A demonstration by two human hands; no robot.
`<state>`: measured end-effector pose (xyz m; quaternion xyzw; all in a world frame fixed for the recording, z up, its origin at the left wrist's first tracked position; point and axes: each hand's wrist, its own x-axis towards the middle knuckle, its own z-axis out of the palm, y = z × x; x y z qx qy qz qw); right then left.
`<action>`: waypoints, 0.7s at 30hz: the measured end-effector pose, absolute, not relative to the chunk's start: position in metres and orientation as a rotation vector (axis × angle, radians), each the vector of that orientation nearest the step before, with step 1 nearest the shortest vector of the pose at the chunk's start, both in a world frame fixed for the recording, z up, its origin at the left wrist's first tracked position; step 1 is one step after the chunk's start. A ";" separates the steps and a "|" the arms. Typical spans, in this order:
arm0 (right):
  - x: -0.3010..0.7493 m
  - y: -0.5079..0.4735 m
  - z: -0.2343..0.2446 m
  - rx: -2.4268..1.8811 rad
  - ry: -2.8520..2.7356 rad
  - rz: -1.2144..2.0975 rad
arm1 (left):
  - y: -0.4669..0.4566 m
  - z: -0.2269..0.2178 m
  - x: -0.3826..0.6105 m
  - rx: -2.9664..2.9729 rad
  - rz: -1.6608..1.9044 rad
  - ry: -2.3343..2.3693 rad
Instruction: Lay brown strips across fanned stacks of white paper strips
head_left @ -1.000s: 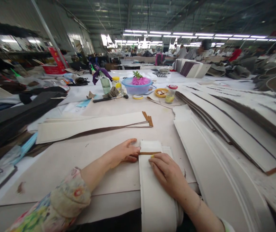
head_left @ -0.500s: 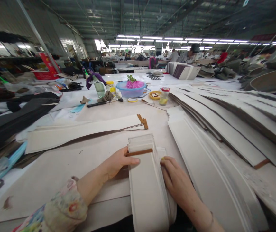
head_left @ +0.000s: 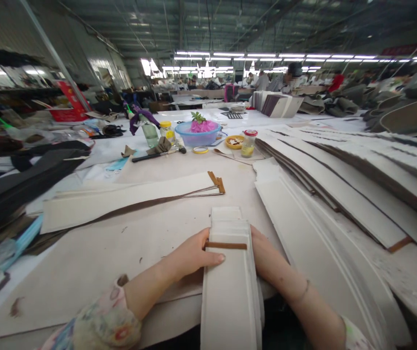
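Upright before me stands a bundle of long off-white strips [head_left: 229,291], their top ends stepped, with one brown edge [head_left: 230,246] showing across the front piece. My left hand [head_left: 199,250] grips the bundle's left side, thumb flat on the front face just under the brown edge, fingers behind. On the other side, my right hand [head_left: 263,245] is tucked behind the bundle's right edge; its fingers are hidden. To the left lies a fanned pile of similar strips [head_left: 128,199] with brown ends.
Wide curved off-white panels [head_left: 310,243] and stacked panels [head_left: 347,189] cover the right side. Farther back are a blue basin [head_left: 197,137], a red-lidded jar [head_left: 248,144], a yellow dish [head_left: 234,142] and a black-handled brush [head_left: 157,154]. Dark material [head_left: 22,184] lies left.
The bundle has shifted slightly right and its top ends sit lower. My right hand has slid from the right side to behind the bundle, hiding its fingers. My left hand moved along with the bundle.
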<state>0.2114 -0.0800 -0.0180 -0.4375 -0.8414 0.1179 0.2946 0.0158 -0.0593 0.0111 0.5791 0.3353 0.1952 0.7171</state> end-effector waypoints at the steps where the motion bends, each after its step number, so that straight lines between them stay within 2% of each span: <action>1: 0.215 -0.080 -0.019 -1.221 -2.211 0.301 | -0.058 0.008 0.015 1.326 0.445 0.781; 6: 0.221 -0.102 -0.013 -1.515 -1.901 0.098 | -0.057 0.003 0.014 1.582 0.501 0.952; 11: 0.192 -0.131 0.003 -1.335 -2.066 0.225 | -0.059 0.011 0.010 1.795 0.428 1.147; 15: 0.179 -0.130 -0.003 -1.230 -2.175 0.373 | -0.054 0.018 -0.001 1.957 0.310 1.218; 21: 0.185 -0.125 -0.011 -1.182 -2.197 0.354 | -0.048 0.021 -0.008 2.234 0.434 1.167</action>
